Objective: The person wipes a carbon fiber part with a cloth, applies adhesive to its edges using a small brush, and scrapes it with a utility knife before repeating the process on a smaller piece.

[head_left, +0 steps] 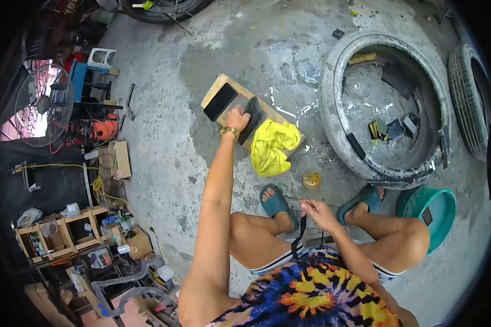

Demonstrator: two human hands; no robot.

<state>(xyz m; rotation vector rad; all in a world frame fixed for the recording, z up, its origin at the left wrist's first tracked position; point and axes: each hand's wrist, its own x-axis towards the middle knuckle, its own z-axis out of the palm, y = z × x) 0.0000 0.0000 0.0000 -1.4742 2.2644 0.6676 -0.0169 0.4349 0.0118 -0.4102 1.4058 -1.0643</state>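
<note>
My left hand [236, 120], with a gold watch at the wrist, is closed on the edge of a dark flat slab [252, 117] over a wooden board [215, 87]. Just beyond the fingers a black rectangular piece, like a phone [220, 102], lies on the board. A yellow cloth [273, 147] is bunched over the board's near end. Above my lap, my right hand [319, 215] has its fingers pinched together at the upper end of a black strap [300, 237]. A small cup of amber stuff [311, 180] sits on the floor beyond it.
A large tire [333, 109] lies flat at the right, with dark scraps [387, 129] inside. Another tire [468, 101] stands beyond it. A teal basin [444, 218] is beside my right knee. Wooden shelving [60, 234], a fan [43, 103] and tools line the left.
</note>
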